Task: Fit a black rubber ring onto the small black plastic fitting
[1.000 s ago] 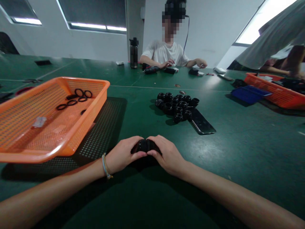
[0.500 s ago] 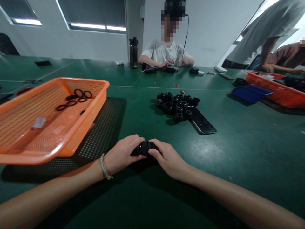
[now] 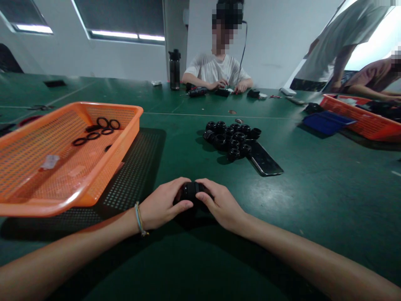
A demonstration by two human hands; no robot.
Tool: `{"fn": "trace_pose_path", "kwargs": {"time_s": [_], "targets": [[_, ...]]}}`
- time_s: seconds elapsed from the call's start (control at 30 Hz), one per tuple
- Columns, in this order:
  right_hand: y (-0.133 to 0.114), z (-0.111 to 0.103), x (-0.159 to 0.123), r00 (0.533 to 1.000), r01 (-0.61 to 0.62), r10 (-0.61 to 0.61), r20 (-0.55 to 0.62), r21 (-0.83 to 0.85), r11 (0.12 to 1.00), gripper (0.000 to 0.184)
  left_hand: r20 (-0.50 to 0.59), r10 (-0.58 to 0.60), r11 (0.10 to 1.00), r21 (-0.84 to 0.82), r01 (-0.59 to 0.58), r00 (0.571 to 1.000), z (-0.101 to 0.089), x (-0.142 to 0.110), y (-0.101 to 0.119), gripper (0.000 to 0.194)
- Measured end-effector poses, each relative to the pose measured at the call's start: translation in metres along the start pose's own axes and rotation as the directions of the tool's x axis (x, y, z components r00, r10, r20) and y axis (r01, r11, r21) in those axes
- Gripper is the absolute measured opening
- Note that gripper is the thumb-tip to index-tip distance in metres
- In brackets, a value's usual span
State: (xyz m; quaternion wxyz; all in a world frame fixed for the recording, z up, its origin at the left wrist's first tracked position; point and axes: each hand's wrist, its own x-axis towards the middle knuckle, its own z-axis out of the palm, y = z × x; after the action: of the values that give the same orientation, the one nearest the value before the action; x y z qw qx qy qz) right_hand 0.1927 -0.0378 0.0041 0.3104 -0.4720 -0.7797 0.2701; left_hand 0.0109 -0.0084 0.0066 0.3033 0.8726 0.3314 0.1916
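Note:
Both of my hands meet low over the green table around one small black round fitting point(image 3: 191, 190). My left hand point(image 3: 163, 205), with a thin bracelet at the wrist, has its fingers curled round the fitting's left side. My right hand point(image 3: 221, 205) wraps its fingers round the right side. A pile of several similar black fittings point(image 3: 231, 136) lies farther out, a little right of centre. An orange mesh basket point(image 3: 119, 138) at the left holds several black rings point(image 3: 97, 129).
A dark phone point(image 3: 265, 161) lies beside the pile. A person in a white shirt point(image 3: 216, 69) works across the table, next to a dark bottle point(image 3: 174, 69). At the right are a blue tray point(image 3: 326, 122), another orange basket point(image 3: 360, 121) and other people.
My hands have turned slightly on the fitting, fingers shifting their hold. The people at the right have moved; the person opposite drew the far hand in.

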Motion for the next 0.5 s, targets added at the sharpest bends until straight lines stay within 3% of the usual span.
{"fn": "trace_pose_path", "kwargs": {"time_s": [0.1,0.23,0.33,0.5], "targets": [[0.006,0.000,0.000,0.977,0.193,-0.205,-0.060,-0.168,0.967,0.020,0.031,-0.033,0.994,-0.106,0.036,0.999,-0.002,0.002,-0.002,0.029],[0.009,-0.001,0.000,0.924,0.364,-0.382,-0.025,-0.252,0.897,0.026,0.079,-0.020,0.994,-0.107,0.029,0.997,-0.003,0.004,-0.004,0.024],[0.008,-0.001,0.001,0.917,0.375,-0.397,-0.035,-0.260,0.890,0.027,0.071,-0.068,0.993,-0.086,0.074,0.995,-0.001,0.004,0.002,0.020],[0.007,-0.001,0.000,0.945,0.310,-0.322,-0.052,-0.160,0.937,0.030,-0.043,-0.122,0.990,-0.072,0.119,0.992,0.006,0.000,0.011,0.017]]}}
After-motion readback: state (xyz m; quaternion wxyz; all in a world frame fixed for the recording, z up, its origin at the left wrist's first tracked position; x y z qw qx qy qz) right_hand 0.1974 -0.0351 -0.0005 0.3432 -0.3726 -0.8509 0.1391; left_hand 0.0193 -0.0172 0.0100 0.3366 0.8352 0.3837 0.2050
